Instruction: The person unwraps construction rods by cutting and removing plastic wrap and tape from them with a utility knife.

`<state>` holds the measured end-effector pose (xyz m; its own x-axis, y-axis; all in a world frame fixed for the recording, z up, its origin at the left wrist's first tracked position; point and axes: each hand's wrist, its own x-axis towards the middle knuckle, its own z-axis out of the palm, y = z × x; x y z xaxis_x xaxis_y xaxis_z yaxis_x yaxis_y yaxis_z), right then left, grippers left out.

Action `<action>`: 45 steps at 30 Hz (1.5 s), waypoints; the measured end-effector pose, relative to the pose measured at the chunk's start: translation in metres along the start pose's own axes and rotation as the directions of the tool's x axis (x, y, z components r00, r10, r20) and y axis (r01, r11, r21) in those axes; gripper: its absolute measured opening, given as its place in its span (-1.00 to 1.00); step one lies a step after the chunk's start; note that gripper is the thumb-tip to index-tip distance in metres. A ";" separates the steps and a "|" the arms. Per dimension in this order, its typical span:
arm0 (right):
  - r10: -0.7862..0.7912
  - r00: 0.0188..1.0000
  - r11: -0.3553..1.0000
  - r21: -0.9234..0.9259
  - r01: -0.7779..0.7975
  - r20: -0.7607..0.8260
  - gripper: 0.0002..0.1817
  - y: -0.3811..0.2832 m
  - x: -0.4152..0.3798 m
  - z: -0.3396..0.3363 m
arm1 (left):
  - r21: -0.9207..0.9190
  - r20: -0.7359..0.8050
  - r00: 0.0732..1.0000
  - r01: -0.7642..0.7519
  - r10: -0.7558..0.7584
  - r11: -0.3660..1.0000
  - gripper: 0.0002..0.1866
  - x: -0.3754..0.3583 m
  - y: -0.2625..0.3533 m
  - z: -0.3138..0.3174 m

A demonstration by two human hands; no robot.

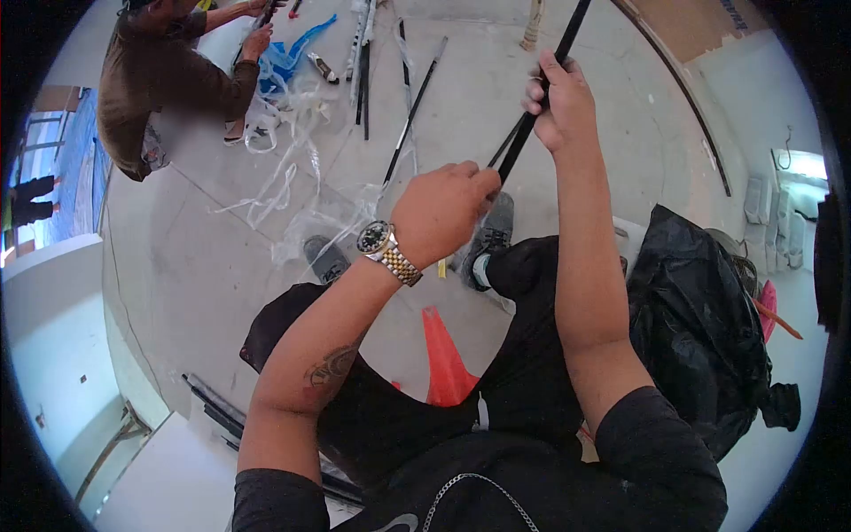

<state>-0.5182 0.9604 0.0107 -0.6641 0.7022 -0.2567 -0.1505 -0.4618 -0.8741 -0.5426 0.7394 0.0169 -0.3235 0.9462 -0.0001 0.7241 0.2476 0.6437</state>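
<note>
A long, narrow black bar (568,37) slants up past the top edge of the view, between my two hands. My right hand (566,99) is wrapped round it higher up, thumb along its face. Lower down, my left hand (445,211), with a watch on its wrist, is closed at the bar's near end; its fingertips are partly hidden. Beside the bar, a thinner dark strip (505,144) runs at a slight angle into the same grip. Beneath my hands are my grey shoes (493,226) and a red cone-shaped piece (446,362) between my legs.
Another person (168,84) crouches at the upper left, working with both hands. Several black strips (415,111), clear plastic wrap (292,168) and a blue bag (288,60) litter the floor. A black bag (696,310) bulges at my right; more dark bars (222,410) lie lower left.
</note>
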 end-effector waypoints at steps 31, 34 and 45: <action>0.037 0.828 0.992 -0.082 -0.100 -0.559 -0.76 -0.010 0.053 -0.090 | -0.088 0.097 0.753 0.658 -0.651 0.748 -0.72 0.053 -0.342 0.265; 0.058 0.863 0.992 -0.068 -0.106 -0.502 -0.78 -0.009 0.056 -0.099 | -0.225 -0.061 0.606 0.766 -0.793 0.602 -0.72 0.092 -0.339 0.208; 0.069 0.872 0.990 -0.077 -0.121 -0.485 -0.76 0.007 0.086 -0.105 | 0.193 -0.147 0.605 0.794 -0.783 0.577 -0.18 0.187 -0.545 0.095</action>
<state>-0.4993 1.0742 -0.0605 -0.2343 0.8430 -0.4842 -0.0124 -0.5006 -0.8656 -0.9405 0.8012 -0.4065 -0.8522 0.3475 -0.3911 0.2783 0.9341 0.2236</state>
